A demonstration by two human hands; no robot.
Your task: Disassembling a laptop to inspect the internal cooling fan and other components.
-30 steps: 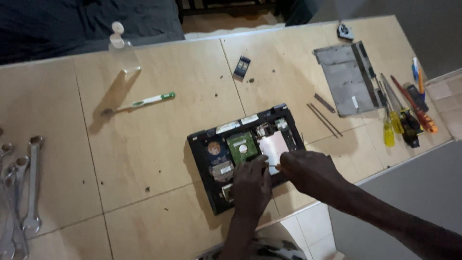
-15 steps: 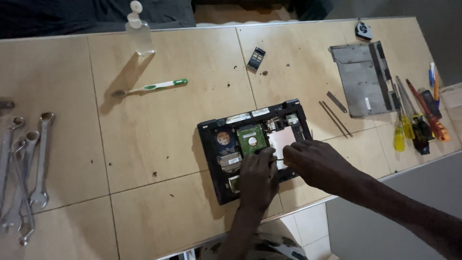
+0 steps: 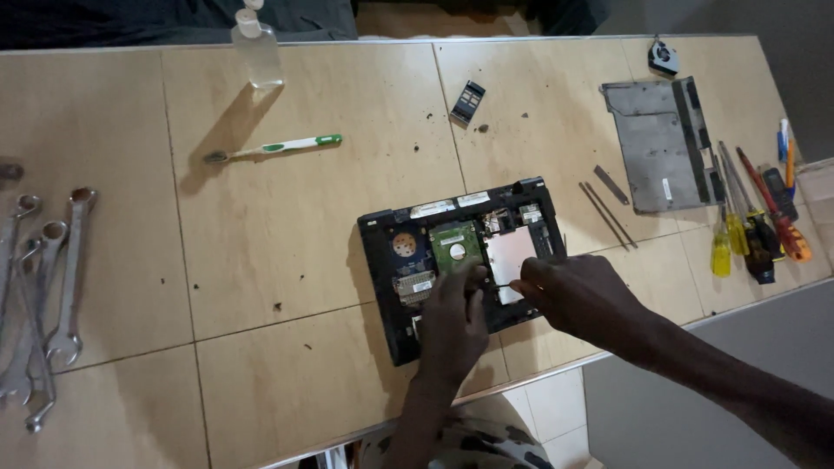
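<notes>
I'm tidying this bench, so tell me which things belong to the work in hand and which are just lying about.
In use: opened laptop, left hand, right hand.

Lying about: toothbrush, clear bottle, wrenches, screwdrivers, grey bottom cover, small fan.

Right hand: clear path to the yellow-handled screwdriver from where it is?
Probably yes. The right hand rests on the open laptop; the yellow-handled screwdriver lies to its right on bare table, with nothing between them.

left hand (image 3: pixel 453 323) flat, right hand (image 3: pixel 575 295) pinching
</notes>
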